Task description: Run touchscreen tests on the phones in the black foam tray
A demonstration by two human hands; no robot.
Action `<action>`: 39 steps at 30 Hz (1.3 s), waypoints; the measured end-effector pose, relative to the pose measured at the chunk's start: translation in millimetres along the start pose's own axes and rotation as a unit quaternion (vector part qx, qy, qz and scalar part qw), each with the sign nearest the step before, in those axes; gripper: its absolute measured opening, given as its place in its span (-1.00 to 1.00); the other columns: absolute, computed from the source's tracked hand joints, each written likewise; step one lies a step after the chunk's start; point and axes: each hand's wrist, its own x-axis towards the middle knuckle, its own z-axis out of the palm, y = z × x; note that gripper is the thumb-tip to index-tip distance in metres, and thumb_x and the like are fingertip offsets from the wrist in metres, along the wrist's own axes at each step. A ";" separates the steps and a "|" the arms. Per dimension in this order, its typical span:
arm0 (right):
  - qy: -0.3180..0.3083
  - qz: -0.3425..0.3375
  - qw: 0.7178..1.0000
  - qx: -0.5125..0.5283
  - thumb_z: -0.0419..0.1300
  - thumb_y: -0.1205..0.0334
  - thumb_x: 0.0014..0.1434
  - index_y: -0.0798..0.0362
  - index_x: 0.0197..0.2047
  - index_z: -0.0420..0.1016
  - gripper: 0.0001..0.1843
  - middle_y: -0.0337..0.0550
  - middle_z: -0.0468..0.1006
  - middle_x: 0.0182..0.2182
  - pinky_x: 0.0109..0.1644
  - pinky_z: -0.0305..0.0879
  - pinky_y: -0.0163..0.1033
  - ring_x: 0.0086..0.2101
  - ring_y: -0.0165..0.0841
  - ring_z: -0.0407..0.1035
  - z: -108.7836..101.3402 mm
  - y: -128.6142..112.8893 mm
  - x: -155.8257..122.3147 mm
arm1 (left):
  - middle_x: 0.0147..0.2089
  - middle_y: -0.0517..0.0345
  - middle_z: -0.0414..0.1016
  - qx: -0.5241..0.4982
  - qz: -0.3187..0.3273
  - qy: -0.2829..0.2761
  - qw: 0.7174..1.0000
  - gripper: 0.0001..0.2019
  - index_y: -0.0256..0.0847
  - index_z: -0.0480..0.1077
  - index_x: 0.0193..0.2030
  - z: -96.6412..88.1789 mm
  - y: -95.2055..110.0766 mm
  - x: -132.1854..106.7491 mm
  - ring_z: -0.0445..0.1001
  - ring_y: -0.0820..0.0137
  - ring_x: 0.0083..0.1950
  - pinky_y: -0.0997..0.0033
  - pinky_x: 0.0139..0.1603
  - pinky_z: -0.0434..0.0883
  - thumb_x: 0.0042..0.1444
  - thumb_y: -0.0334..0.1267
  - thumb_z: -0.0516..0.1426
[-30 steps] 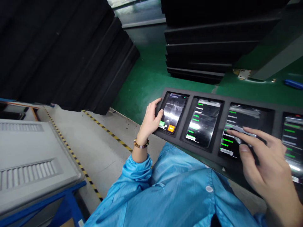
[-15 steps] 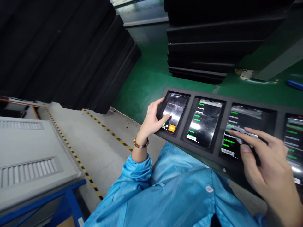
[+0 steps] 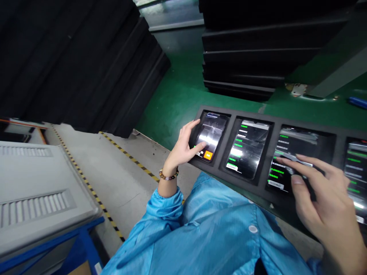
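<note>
Four phones lie face up in a long black foam tray (image 3: 289, 121), each in its own pocket, all with lit screens. Beyond the tray the green floor (image 3: 177, 95) carries two tall stacks of black trays, one at the left (image 3: 71, 65) and one at the back (image 3: 258, 49). A grey machine cover (image 3: 34, 191) with vent slots fills the lower left, beside a grey surface (image 3: 114, 179) edged with yellow-and-black tape. The blue coat (image 3: 212, 229) of the person covers the bottom middle.

The right hand (image 3: 323, 198) hovers over the third phone (image 3: 289, 152), fingers spread; the forefinger reaches across the screen and seems to touch it, while the thumb hangs just above the lower part. It pinches nothing. The fourth phone (image 3: 354, 172) sits partly behind that hand at the right edge.

The left hand (image 3: 183, 147) rests at the left end of the tray, loosely spread, grasping nothing: its thumb presses the bottom of the first phone (image 3: 210, 133), close to an orange button, and the fingers curl round the tray's rim. A bead bracelet (image 3: 168, 175) circles that wrist. The second phone (image 3: 248, 147) lies untouched between the two hands.
</note>
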 end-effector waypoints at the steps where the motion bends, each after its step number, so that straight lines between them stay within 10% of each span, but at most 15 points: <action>1: 0.000 -0.002 1.000 0.000 0.09 0.16 0.53 -0.12 0.35 0.54 -0.58 -0.07 0.63 -0.01 0.35 0.20 0.06 0.27 -0.04 0.44 0.0 0.1 0.0 | 0.63 -0.10 0.19 -0.002 0.005 0.000 1.000 -0.19 0.12 0.06 0.64 0.0 -0.3 -0.3 0.17 -0.01 0.66 -0.24 0.69 0.18 0.39 0.22 0.26; 6: 0.005 -0.005 1.000 -0.001 0.10 0.17 0.52 -0.13 0.35 0.54 -0.58 -0.07 0.63 0.03 0.34 0.21 0.06 0.28 -0.03 0.44 -0.1 0.0 1.1 | 0.68 -0.15 0.10 0.031 0.004 -0.014 0.999 0.01 0.12 0.03 0.65 -0.2 4.9 -1.6 0.04 -0.14 0.73 -0.35 0.69 0.15 0.22 0.29 0.38; 39: 0.005 0.003 1.000 -0.004 0.11 0.15 0.51 -0.15 0.36 0.55 -0.57 -0.04 0.63 0.09 0.35 0.23 0.11 0.28 0.00 0.45 -0.9 1.5 -2.3 | 0.71 0.00 0.13 -0.100 -0.002 -0.017 0.995 -0.24 0.15 0.07 0.67 -7.9 -23.4 -13.6 0.16 0.04 0.71 -0.14 0.72 0.24 0.44 0.06 0.25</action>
